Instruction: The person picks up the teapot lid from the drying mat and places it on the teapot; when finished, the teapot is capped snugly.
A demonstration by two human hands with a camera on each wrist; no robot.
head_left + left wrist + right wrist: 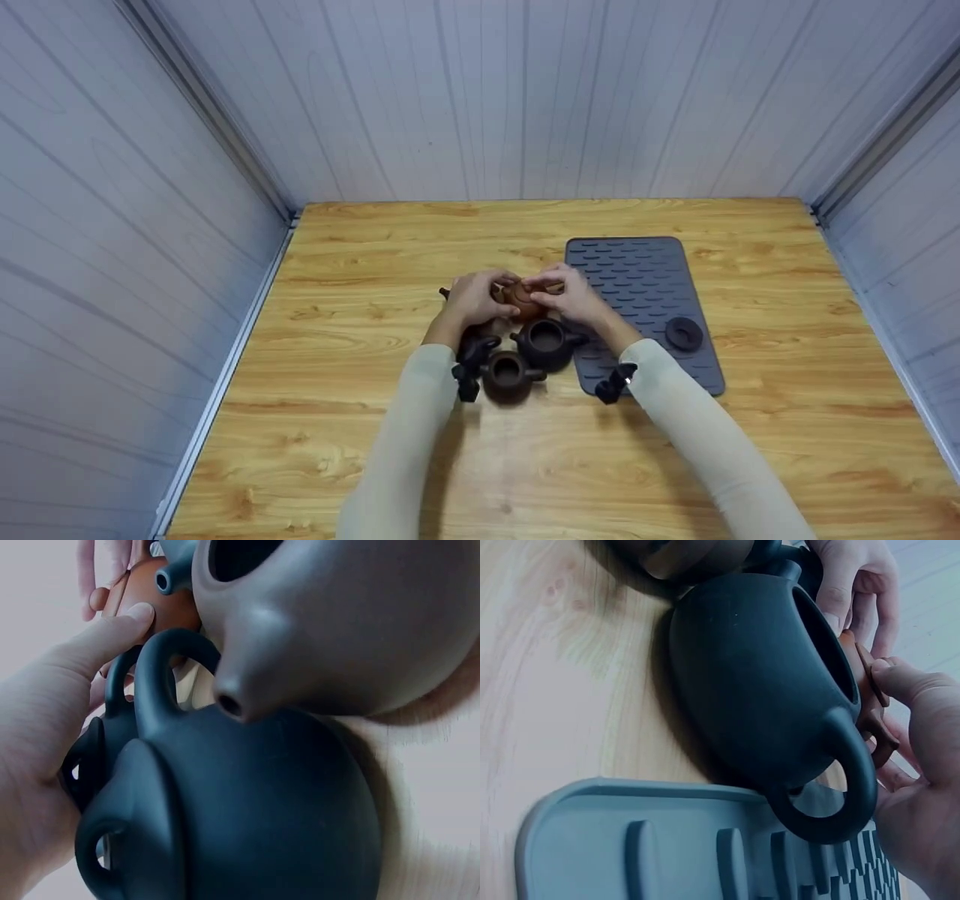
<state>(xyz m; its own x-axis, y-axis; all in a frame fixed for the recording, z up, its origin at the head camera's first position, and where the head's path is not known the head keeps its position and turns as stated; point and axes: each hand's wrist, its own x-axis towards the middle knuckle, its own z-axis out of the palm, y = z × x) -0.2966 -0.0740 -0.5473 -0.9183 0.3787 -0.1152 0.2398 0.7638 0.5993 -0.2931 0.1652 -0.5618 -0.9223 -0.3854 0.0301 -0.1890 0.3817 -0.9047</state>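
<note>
A reddish-brown clay teapot (528, 306) stands between my two hands at the back of a cluster of darker teapots. My left hand (475, 298) holds it from the left, with the thumb on its body in the left wrist view. My right hand (574, 295) pinches its lid (873, 675) from the right, thumb on the rim. Close in front are an open black teapot (551, 360) and an open brown teapot (507, 391). Below my left wrist sits a lidded black teapot (277, 802), mostly hidden in the head view; another dark lidded pot (120, 727) is behind it.
A grey ridged mat (637, 262) lies right of the teapots, partly under my right forearm. A dark round lid (684, 334) rests on its right side. The wooden table (360, 420) is bounded by pale panel walls (480, 97) at the back and sides.
</note>
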